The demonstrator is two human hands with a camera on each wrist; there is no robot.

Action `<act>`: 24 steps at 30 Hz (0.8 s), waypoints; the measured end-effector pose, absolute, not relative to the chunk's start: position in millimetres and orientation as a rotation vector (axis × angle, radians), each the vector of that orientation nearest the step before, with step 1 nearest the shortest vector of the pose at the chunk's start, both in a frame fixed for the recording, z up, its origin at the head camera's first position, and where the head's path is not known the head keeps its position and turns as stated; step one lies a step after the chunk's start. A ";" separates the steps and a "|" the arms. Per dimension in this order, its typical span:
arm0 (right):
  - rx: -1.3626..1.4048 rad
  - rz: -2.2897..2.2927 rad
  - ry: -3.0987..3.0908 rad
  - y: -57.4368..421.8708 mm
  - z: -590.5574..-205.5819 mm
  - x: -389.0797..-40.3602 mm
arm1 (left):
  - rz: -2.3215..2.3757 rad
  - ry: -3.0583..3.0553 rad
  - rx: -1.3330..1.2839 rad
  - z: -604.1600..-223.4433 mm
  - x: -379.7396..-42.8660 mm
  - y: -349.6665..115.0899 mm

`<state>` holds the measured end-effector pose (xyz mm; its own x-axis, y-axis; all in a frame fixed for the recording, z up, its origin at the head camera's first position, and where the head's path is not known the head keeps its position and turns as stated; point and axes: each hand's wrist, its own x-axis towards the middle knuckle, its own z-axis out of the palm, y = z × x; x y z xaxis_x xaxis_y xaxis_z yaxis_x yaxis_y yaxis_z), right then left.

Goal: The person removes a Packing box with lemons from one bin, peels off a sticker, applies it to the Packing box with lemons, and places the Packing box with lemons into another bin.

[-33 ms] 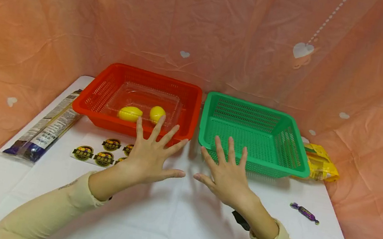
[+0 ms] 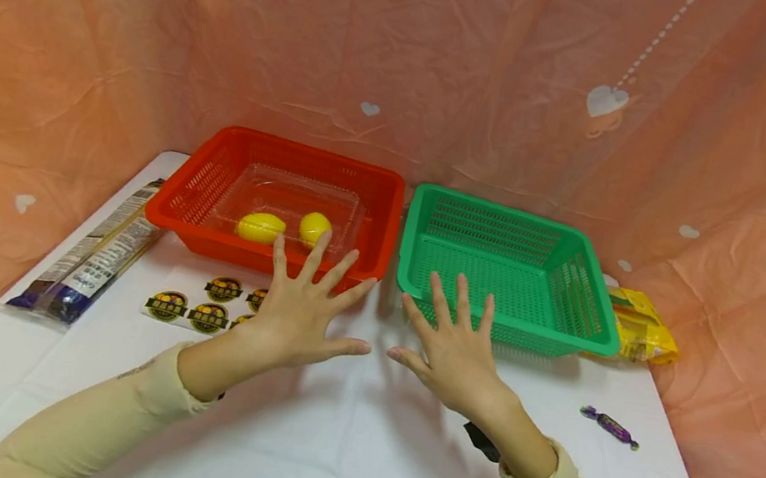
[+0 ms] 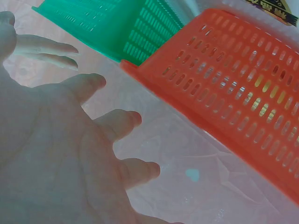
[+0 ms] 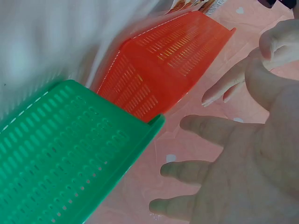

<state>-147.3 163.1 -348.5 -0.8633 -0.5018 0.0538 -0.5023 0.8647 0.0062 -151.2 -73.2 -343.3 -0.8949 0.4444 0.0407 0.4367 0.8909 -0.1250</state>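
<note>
My left hand (image 2: 297,318), fingers spread and straight, hovers before the red basket (image 2: 266,257) and holds nothing. Inside that basket lies a clear plastic box (image 2: 301,185) with two yellow lemon-like fruits, one on the left (image 2: 261,228) and one on the right (image 2: 315,228). With its fingers likewise spread, my right hand (image 2: 458,353) is before the green basket (image 2: 505,327), holding nothing. The left wrist view shows the left palm (image 3: 56,144) apart from the red basket (image 3: 224,88). Bare fingers of the right hand (image 4: 233,172) stand apart from the green basket (image 4: 70,149).
Round black-and-gold stickers (image 2: 208,317) lie on a sheet, partly behind the left hand. A long packaged bag (image 2: 93,266) rests along the left table edge. Right of the green basket are a yellow packet (image 2: 642,329) and a purple wrapped candy (image 2: 612,427). A pink curtain (image 2: 414,50) hangs behind.
</note>
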 end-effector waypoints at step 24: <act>0.851 0.121 -2.915 166.6 -358.6 -153.4 | -2.217 -1.821 0.375 -365.0 -159.0 -168.0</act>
<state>-153.4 166.6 -358.6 -0.8384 -0.5317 0.1200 -0.5398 0.8404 -0.0479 -159.0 -168.0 -365.0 -0.9363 -0.3488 -0.0408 0.0277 -0.1892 0.9815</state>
